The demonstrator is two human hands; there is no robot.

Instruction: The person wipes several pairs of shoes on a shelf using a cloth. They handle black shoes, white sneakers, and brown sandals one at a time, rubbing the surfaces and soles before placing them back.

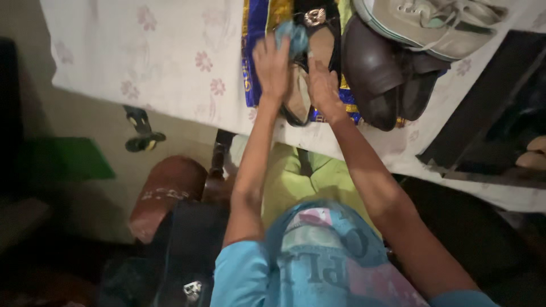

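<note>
Sandal: black sandal (310,62) lies on the table (142,57), long axis running away from the person.
Left hand: left hand (272,65) presses a blue cloth (291,34) on it.
Right hand: right hand (321,85) steadies its near end, touching.
Nearby: dark shoes (387,74) just right.

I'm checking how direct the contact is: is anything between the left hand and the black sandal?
Yes. A blue cloth lies under the left hand against the black sandal. The right hand rests on the sandal directly.
</note>
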